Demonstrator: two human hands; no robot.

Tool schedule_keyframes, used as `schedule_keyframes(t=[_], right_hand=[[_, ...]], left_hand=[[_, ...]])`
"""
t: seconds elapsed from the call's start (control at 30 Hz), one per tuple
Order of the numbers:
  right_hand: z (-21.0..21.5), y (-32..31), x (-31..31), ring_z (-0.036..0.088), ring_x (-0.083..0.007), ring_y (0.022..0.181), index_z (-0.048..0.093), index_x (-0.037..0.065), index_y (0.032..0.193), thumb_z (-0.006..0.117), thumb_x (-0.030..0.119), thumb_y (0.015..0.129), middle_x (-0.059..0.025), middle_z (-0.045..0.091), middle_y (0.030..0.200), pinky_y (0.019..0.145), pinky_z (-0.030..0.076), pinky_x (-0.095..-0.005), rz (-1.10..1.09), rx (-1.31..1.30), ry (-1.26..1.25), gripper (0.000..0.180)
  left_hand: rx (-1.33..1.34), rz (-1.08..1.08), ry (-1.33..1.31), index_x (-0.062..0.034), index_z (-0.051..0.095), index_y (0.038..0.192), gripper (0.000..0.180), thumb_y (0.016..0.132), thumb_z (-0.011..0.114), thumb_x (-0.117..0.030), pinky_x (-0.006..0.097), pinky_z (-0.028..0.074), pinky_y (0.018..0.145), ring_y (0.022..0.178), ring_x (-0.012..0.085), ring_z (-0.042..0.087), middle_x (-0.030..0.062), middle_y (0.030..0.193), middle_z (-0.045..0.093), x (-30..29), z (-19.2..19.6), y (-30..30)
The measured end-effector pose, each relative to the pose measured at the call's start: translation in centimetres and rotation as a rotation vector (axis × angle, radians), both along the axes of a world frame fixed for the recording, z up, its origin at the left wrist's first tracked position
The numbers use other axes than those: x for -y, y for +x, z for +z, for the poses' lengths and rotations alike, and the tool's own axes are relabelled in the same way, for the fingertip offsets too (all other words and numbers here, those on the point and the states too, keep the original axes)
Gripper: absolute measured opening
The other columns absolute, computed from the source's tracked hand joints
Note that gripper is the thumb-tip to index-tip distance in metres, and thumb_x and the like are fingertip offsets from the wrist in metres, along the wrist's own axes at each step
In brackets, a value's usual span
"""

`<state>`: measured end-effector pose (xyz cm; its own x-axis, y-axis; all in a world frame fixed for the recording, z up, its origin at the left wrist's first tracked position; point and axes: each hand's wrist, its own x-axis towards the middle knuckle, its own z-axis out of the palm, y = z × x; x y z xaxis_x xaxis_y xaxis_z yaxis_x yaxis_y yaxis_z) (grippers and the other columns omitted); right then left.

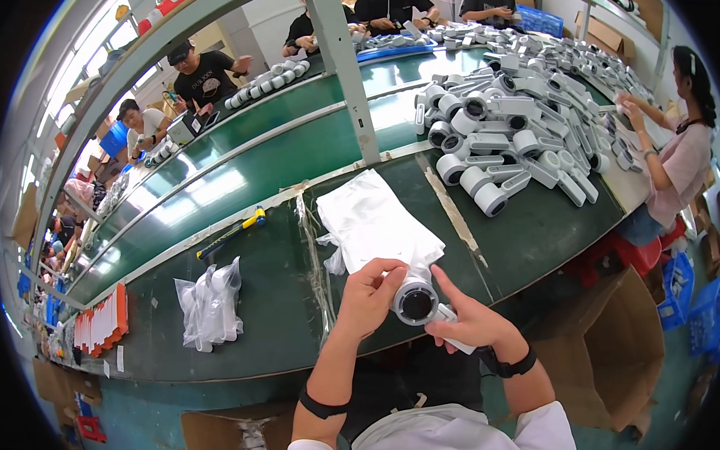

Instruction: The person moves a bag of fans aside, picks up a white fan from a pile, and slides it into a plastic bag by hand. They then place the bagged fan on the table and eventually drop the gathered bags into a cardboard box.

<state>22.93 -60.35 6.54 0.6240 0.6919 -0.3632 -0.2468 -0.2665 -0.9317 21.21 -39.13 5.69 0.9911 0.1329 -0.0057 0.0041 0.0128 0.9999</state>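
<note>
Hands, left hand [368, 295] and right hand [466, 320], pinching white cylindrical plastic device with dark lens [417, 301], stacked white plastic bags [374, 217] just beyond the grip.

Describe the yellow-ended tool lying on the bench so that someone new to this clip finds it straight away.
Start at the dark green workbench and go left from the stack of white plastic bags in front of the person's hands. The tool lies alone near the bench's far edge, a slim dark shaft tipped with yellow. It is the only yellow thing there; the crumpled clear bags nearer the person are colourless.
</note>
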Motion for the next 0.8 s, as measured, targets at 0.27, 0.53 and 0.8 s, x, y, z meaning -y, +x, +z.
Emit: schedule_keyframes(t=[0.27, 0.53, 0.8], right_hand=[[-0.7, 0.1, -1.5, 0.061, -0.0141, 0.057, 0.029, 0.008, 0.148, 0.065, 0.022, 0.09, -0.0055, 0.064, 0.075, 0.055, 0.052, -0.0286, -0.063, 0.245, -0.187, 0.07], [-2.2, -0.4, -2.7, 0.066, -0.0191, 0.061, 0.029, 0.004, 0.143, 0.065, 0.032, 0.091, -0.0143, 0.067, 0.086, 0.057, 0.052, -0.0316, -0.322, 0.337, -0.096, 0.069], [-1.9, -1.4, -2.8, 0.067, -0.0238, 0.066, 0.027, 0.004, 0.144, 0.067, 0.023, 0.09, -0.0171, 0.066, 0.098, 0.061, 0.053, -0.0334, -0.326, 0.262, 0.0, 0.069]], left_hand=[[0.361, -0.03, 0.398, -0.0031, 0.069, 0.097, 0.009, 0.089, 0.067, -0.003, 0.023, 0.046, 0.062, 0.069, 0.0111, 0.06, 0.0027, 0.09, 0.064, -1.0, 0.5, -0.4], [0.688, -0.017, 0.736, -0.0046, 0.069, 0.092, 0.022, 0.073, 0.069, 0.008, 0.031, 0.051, 0.058, 0.067, 0.0218, 0.062, 0.0086, 0.092, 0.059, 2.2, -0.7, -1.7], [0.737, 0.184, 0.77, -0.0031, 0.068, 0.092, 0.02, 0.075, 0.068, 0.007, 0.031, 0.052, 0.058, 0.069, 0.024, 0.063, 0.0088, 0.09, 0.061, 2.1, -0.8, -1.5]])
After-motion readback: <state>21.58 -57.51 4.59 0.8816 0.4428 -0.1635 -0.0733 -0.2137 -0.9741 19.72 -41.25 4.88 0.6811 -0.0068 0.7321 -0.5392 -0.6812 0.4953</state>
